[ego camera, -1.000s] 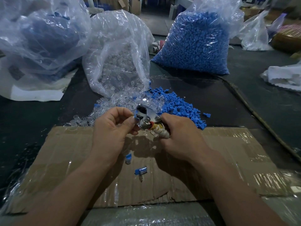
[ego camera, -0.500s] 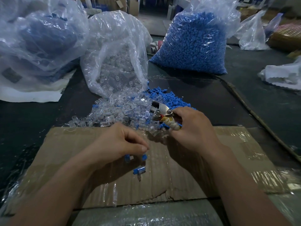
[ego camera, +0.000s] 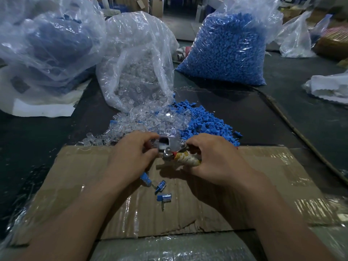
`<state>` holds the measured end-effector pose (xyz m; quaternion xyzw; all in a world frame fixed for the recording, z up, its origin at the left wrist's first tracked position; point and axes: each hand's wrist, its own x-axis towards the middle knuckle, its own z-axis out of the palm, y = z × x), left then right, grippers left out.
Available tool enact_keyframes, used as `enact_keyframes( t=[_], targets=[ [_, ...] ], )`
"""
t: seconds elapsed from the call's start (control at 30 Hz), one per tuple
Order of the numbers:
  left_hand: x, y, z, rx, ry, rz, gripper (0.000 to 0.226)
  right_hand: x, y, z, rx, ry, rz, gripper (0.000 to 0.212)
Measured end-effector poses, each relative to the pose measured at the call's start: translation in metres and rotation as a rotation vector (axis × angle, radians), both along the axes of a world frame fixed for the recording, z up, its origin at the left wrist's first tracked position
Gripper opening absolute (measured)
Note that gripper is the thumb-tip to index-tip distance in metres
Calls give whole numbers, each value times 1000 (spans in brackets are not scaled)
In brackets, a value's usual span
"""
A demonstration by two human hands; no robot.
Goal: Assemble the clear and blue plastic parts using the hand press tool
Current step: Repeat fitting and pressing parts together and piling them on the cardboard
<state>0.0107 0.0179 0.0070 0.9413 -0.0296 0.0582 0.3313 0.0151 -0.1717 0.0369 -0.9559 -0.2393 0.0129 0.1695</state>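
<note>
Heap of small plastic parts [ego camera: 205,123]: blue; heap of transparent plastic parts [ego camera: 143,119]: colourless; metal hand press tool [ego camera: 174,146]: silver, handle wound cream-yellow; flat corrugated cardboard sheet [ego camera: 263,166]: brown.

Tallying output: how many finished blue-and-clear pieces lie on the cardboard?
3. One finished piece pokes out under the left hand; a second lies just right of it; a third nearer the camera. Hands may hide more.

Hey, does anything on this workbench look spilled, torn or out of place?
Yes. The open bag has spilled clear parts over the table, and they overlap the loose blue parts pile, so a few blue ones sit among the clear. The cardboard has a ragged, torn near edge.
</note>
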Motion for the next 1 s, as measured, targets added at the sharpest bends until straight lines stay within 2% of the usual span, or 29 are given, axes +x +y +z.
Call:
enact_keyframes(
  t=[0.13,0.3,0.53,0.63,0.8,0.9,1.0],
  targets=[
    [2,1,-1,86,-28,-22,25,-1,2,-2,-57,41,45,35],
    [2,1,-2,22,-38,-10,9,0,1,-2,-110,99,25,61],
    [1,-1,1,10,-17,-18,12,2,-1,-3,-164,127,-22,65],
    [0,-1,2,55,-3,-44,27,2,0,-4,-174,133,-22,66],
    [-1,-2,2,42,-11,-22,20,3,-2,-5,-146,216,-25,73],
    [0,-2,1,-58,-36,19,19,1,-3,0,-76,229,-51,68],
    [-1,-1,3,-320,-38,93,31,3,-5,6,22,134,-99,57]
  ],
)
